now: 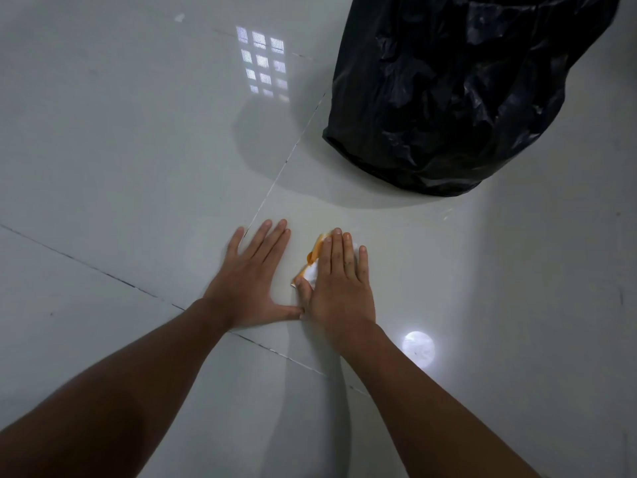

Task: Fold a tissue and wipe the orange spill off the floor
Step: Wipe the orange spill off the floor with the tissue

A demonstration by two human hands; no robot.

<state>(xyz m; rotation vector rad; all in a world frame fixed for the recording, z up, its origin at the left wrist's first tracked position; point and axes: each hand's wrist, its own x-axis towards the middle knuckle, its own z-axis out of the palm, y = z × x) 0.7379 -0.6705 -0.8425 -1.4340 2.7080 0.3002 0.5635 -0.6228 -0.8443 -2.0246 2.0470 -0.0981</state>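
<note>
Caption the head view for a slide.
Right hand presses an orange-stained tissue on the tiled floor; left hand rests flat alongside.

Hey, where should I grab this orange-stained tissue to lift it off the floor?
Probably pinch the tissue along its exposed left edge, coming from the left. It lies flat under the right hand, and only that stained strip sticks out beside the forefinger.

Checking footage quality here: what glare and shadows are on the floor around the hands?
Head view: dim overall; the glossy floor carries a window-grid reflection and a round glare spot near the right hand; the black bag throws a soft shadow to its left.
</note>
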